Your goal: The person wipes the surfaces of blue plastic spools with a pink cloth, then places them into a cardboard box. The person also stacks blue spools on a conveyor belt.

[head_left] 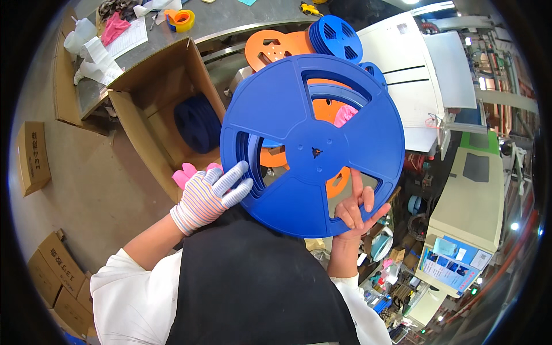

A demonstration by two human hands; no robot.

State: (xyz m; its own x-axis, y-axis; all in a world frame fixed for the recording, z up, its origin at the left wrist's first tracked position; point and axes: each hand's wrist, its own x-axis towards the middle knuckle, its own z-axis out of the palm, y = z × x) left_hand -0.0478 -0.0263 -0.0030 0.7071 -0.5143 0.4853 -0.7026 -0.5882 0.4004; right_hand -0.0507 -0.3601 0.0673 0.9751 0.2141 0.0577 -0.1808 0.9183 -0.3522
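Fingers, left hand: straight, grasping blue reel | right hand: curled round its lower-right rim, grasping

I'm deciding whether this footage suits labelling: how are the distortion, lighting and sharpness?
Head view: a black border rings the fisheye picture, and the lower-left cartons look tilted near it; head view: the large blue reel and gloved left hand look bright and fairly sharp; head view: dark blue reels sit shadowed inside the open box.
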